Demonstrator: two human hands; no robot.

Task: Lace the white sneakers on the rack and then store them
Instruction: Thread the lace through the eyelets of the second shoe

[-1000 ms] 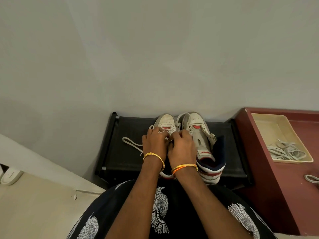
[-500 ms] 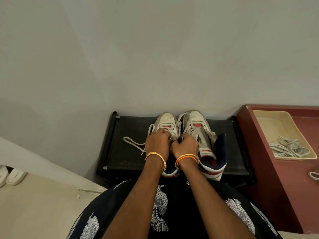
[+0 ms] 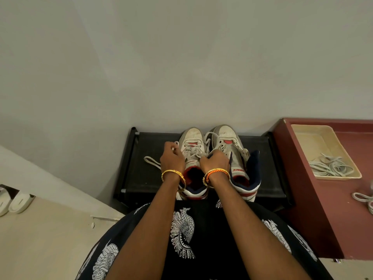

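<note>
Left hand [image 3: 171, 160] pinches lace [image 3: 151, 161] beside left sneaker [image 3: 192, 146]; right hand [image 3: 215, 161] fingers curled on lace at its tongue, mid-rack [image 3: 141, 178].

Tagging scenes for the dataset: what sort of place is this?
Probably a home entryway or hallway corner. A low black shoe rack stands against a plain wall and holds a pair of white sneakers; beside it a maroon cabinet carries a tray of spare laces.
</note>
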